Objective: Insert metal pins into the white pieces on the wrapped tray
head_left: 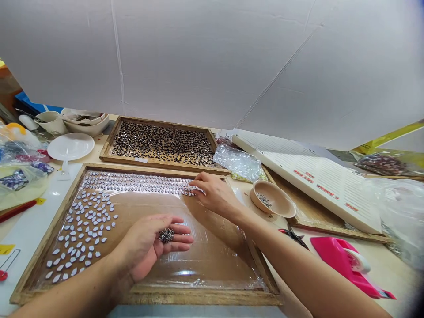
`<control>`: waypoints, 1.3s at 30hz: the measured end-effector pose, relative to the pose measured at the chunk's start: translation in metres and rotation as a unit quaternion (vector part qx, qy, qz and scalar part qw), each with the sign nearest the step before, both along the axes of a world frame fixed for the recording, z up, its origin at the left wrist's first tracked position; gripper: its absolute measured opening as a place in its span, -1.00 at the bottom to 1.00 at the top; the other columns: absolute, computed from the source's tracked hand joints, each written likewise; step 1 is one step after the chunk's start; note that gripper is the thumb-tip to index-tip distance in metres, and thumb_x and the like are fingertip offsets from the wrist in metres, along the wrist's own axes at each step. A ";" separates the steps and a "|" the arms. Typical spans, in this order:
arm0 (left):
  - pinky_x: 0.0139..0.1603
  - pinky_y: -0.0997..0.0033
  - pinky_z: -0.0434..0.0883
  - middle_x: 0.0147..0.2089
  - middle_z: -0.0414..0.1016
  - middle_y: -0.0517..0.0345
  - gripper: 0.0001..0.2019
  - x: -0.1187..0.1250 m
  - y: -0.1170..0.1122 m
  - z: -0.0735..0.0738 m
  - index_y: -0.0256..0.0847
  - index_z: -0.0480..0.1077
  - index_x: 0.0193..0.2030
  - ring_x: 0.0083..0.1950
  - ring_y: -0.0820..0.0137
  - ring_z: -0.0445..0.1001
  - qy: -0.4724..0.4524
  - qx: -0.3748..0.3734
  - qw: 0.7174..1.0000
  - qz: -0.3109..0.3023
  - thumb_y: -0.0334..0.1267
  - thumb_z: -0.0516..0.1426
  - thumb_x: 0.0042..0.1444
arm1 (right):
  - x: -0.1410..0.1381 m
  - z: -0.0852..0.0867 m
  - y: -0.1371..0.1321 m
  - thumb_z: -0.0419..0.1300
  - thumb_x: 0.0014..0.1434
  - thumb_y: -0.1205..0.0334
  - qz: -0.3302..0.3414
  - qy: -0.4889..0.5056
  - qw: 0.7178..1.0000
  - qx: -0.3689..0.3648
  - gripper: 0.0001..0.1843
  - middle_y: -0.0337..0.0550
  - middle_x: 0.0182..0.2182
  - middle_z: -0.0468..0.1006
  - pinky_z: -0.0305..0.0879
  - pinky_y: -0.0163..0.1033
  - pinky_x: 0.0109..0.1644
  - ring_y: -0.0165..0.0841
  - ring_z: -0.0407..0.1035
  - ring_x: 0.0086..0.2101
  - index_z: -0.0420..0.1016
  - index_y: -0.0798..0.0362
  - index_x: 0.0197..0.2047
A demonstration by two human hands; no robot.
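My left hand (149,243) lies palm up over the wooden-framed tray (198,297), its fingers stretched out. Cupped on its palm is a little heap of small metal pins (166,235). At the tray's far right, my right hand (213,194) has its thumb and fingertips drawn together over the end of the rows. What they pinch, if anything, is too small to make out. Those neat rows of small pale pieces (132,182) run along the tray's far side. Loose white leaf-shaped pieces (88,216) are scattered on its left part, over clear film.
Behind stands a second framed tray (159,165) of dark small pieces. To the right are a beige bowl (278,203) holding pins, a white foam board (308,176), and a pink tape dispenser (341,260). A white plate (71,145) and bowls (89,126) stand left.
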State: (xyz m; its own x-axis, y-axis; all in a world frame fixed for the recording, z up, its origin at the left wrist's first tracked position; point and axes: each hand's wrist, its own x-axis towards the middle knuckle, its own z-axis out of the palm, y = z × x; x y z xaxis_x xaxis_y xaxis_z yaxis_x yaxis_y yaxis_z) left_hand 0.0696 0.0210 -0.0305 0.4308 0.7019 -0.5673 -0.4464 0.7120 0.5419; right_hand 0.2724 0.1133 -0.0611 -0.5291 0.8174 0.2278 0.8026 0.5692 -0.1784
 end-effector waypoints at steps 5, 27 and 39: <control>0.00 0.16 0.36 -0.24 0.52 -0.21 -0.78 0.000 0.001 0.004 -0.48 0.40 -0.23 -0.21 0.21 0.52 -0.042 -0.028 0.998 0.029 -0.40 0.00 0.06 | -0.015 0.025 -0.029 0.07 0.12 0.37 0.059 0.144 0.988 -0.012 -0.84 -0.08 -0.33 0.42 0.25 -0.25 -0.29 -0.36 0.31 -0.34 0.46 0.09 -0.27; -0.07 0.22 0.38 -0.31 0.44 0.01 -0.81 0.001 -0.004 0.008 -0.40 0.44 -0.31 -0.27 0.39 0.44 -0.042 0.065 0.995 -0.060 -0.56 0.05 -0.06 | -0.049 0.048 -0.060 0.13 -0.03 0.55 0.103 0.219 0.917 -0.317 -0.80 -0.26 -0.47 0.40 0.26 -0.34 -0.33 -0.47 0.31 -0.43 0.49 0.08 -0.43; -0.04 0.20 0.39 -0.20 0.50 -0.24 -0.81 0.000 -0.003 0.003 -0.41 0.29 -0.14 -0.19 0.22 0.52 0.011 0.008 1.000 -0.010 -0.45 0.07 0.07 | -0.003 0.023 -0.017 0.03 0.03 0.43 0.009 0.125 0.991 -0.042 -0.88 -0.13 -0.41 0.39 0.18 -0.28 -0.34 -0.38 0.27 -0.39 0.37 0.10 -0.40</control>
State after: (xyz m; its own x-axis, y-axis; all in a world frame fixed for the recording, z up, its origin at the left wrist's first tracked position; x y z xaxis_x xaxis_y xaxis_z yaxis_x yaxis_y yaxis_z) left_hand 0.0694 0.0178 -0.0275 0.4324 0.7017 -0.5662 -0.4196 0.7124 0.5625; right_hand 0.2693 0.0962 -0.0379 -0.4796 0.8297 0.2855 0.7165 0.5581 -0.4184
